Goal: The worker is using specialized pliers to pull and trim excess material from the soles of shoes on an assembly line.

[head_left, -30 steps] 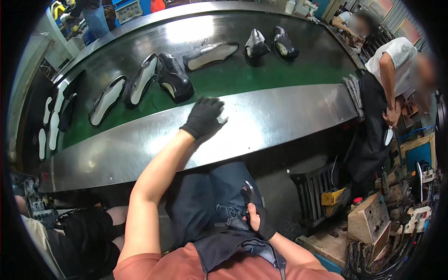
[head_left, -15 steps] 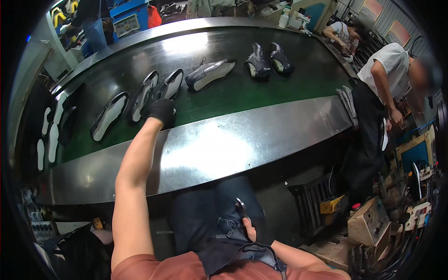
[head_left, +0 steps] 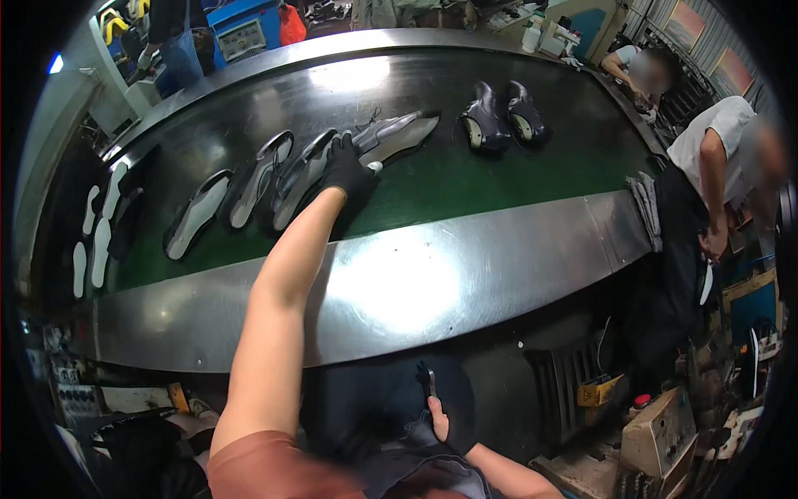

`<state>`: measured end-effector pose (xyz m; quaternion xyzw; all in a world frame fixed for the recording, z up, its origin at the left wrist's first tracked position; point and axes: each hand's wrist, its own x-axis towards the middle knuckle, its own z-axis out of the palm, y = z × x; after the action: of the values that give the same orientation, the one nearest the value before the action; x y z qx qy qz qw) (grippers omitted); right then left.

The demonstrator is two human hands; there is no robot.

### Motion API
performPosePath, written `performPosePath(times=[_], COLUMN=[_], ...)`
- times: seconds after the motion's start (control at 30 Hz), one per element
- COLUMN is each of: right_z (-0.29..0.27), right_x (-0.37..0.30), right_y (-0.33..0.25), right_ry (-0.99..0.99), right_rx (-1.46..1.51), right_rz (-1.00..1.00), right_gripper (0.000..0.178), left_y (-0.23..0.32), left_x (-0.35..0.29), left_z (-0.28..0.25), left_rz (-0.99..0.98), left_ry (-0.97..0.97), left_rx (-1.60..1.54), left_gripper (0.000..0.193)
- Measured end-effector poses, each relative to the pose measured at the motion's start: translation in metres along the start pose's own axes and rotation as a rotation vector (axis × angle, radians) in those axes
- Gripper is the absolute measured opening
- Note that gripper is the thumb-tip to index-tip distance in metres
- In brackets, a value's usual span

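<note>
My left hand (head_left: 347, 169), in a black glove, reaches over the dark work surface with its fingers stretched out. It lies between a dark upturned shoe (head_left: 303, 179) and another dark shoe with a pale sole (head_left: 403, 137), covering part of each. Whether the fingertips touch either one I cannot tell. A small white spot shows by the thumb. Low in front of my body, my right hand (head_left: 440, 422) is closed around a hand tool (head_left: 429, 378) with a curved metal head. Two more upturned shoes lie to the left, an outer one (head_left: 198, 214) and an inner one (head_left: 259, 179).
Pale insole-shaped pieces (head_left: 100, 252) lie at the far left. A pair of dark shoes (head_left: 486, 121) stands farther right. A steel ledge (head_left: 499, 249) runs along the near edge, with a grey cloth bundle (head_left: 644, 212) at its right end. Co-workers stand at the right.
My left hand has moved right, off the upturned shoe toward the neighbouring one. More of the first shoe now shows. My right hand still holds the tool low; the whole view has shifted slightly.
</note>
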<state>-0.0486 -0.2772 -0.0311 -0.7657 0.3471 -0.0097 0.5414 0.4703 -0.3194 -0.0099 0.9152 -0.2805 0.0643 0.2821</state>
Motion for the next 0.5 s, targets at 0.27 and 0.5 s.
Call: performPosePath(times=[0.27,0.5], right_z=[-0.002,0.007], right_x=[0.016,0.005], right_y=[0.030,0.044], right_ry=[0.116,0.098], right_rx=[-0.092,-0.216], right_rz=[-0.273,-0.365], right_gripper=[0.037,0.034], left_y=[0.097,0.021], left_x=[-0.031,-0.114], left_z=[-0.026,-0.074], left_rz=[-0.048,-0.626], left_ry=[-0.289,-0.521], left_rx=[0.336,-1.256], left_gripper=[0.101,0.044])
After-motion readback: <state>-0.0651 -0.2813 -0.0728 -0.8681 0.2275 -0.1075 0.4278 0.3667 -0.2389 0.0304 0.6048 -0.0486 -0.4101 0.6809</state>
